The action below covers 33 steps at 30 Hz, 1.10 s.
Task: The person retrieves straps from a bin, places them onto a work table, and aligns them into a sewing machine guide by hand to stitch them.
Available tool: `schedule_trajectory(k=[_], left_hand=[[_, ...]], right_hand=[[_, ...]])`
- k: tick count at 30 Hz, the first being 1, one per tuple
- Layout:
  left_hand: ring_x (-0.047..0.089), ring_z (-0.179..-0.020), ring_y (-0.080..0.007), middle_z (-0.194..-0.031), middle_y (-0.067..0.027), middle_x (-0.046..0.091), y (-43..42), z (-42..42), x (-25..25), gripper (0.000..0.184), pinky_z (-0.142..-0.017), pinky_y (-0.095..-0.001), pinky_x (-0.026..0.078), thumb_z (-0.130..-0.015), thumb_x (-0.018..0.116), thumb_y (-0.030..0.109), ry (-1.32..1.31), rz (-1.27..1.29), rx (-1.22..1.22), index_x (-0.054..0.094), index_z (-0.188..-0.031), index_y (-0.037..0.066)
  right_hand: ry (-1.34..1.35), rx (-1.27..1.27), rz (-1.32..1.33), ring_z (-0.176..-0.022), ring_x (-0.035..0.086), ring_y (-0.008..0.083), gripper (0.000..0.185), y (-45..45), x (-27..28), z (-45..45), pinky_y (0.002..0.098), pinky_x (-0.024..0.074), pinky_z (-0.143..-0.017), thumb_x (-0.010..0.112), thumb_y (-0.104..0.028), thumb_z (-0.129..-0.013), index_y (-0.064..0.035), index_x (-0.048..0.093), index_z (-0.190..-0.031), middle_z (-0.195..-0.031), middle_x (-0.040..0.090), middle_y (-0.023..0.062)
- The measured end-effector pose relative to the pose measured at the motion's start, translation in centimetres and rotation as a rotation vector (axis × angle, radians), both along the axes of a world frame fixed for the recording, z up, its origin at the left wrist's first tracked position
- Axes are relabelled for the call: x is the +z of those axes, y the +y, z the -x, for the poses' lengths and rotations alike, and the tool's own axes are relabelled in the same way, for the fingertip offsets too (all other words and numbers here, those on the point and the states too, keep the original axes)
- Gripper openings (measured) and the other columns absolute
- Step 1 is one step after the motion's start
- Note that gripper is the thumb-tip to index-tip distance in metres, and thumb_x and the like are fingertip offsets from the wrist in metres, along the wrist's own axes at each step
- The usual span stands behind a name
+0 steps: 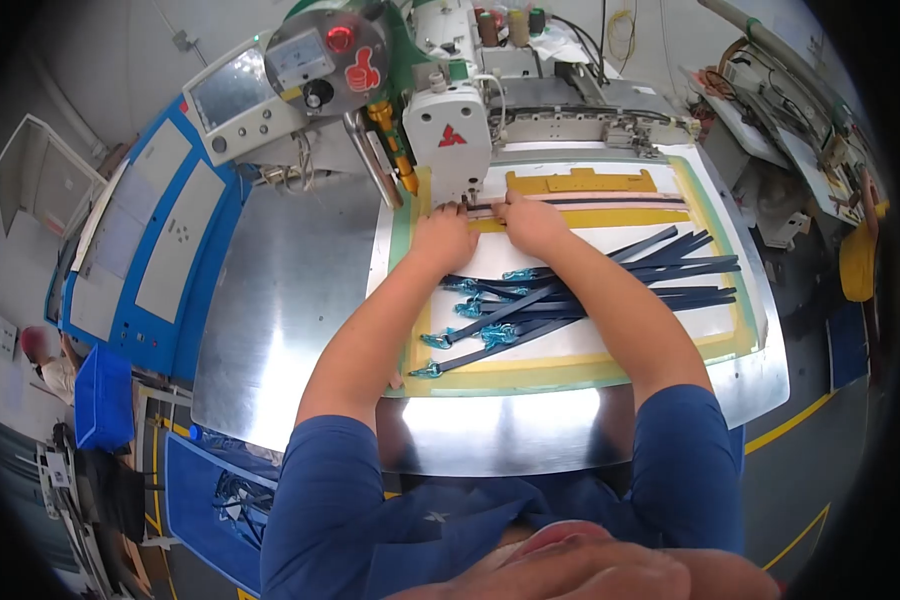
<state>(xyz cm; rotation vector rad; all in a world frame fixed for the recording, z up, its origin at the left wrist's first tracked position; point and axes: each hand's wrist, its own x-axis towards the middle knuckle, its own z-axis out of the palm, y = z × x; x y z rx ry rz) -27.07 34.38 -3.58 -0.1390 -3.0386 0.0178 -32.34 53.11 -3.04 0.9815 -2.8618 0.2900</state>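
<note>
Strap [620, 201], dark, lay at upper centre, its left end beside the sewing head [448, 135], with left hand [445, 240] and right hand [536, 226] at that end (pressing or pinching, I couldn't tell); aligning seemed the step, and proceeding called for fingers clear of the head.

Stretches left arm [365, 330] and right arm [630, 320] forward, toward the sewing head [448, 145]. Holds left hand [445, 240] palm-down just on its near side, right hand [535, 226] palm-down, slightly to its right. Bends fingers on both.
</note>
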Motion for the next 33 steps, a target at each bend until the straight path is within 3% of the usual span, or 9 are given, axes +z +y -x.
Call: schedule_trajectory(k=[12, 18, 27, 33], left_hand=[[0.053, -0.137, -0.0306, -0.153, -0.0164, 0.051, 0.5, 0.1, 0.6, 0.06, -0.112, -0.0446, 0.043, -0.1, 0.052, 0.039, -0.089, -0.024, 0.037, 0.052, -0.148, 0.002], [0.058, -0.13, -0.033, -0.142, -0.019, 0.058, -0.2, 0.3, -0.5, 0.064, -0.109, -0.0434, 0.047, -0.097, 0.057, 0.039, -0.008, -0.036, 0.031, 0.051, -0.147, 0.0], [0.058, -0.129, -0.0383, -0.146, -0.0232, 0.054, 0.5, -0.2, 0.4, 0.062, -0.107, -0.0437, 0.049, -0.098, 0.055, 0.04, -0.051, 0.022, 0.074, 0.05, -0.152, 0.01], [0.058, -0.127, -0.0378, -0.141, -0.0199, 0.057, 0.1, 0.4, -0.4, 0.059, -0.108, -0.0466, 0.046, -0.093, 0.059, 0.04, 0.025, 0.029, 0.015, 0.057, -0.143, 0.008]], right_hand=[[0.002, -0.06, 0.023, -0.107, 0.07, 0.0347, 0.026, 2.5, -0.6, 0.6, 0.0465, 0.0568, -0.09, 0.054, -0.011, -0.096, -0.0075, 0.071, -0.114, -0.117, 0.065, 0.015], [-0.007, -0.041, 0.088, -0.107, 0.069, 0.0355, 0.025, 1.8, -0.6, 0.5, 0.0465, 0.0565, -0.09, 0.054, -0.01, -0.095, -0.0063, 0.072, -0.112, -0.117, 0.065, 0.0159], [-0.059, -0.007, 0.043, -0.111, 0.068, 0.0346, 0.034, 2.2, -0.1, 0.5, 0.0456, 0.0554, -0.094, 0.051, -0.009, -0.095, -0.0088, 0.07, -0.123, -0.122, 0.064, 0.0139], [0.001, -0.052, 0.058, -0.112, 0.068, 0.0348, 0.03, 5.8, -0.2, 1.2, 0.046, 0.0553, -0.093, 0.052, -0.01, -0.096, -0.0085, 0.071, -0.119, -0.124, 0.064, 0.0148]])
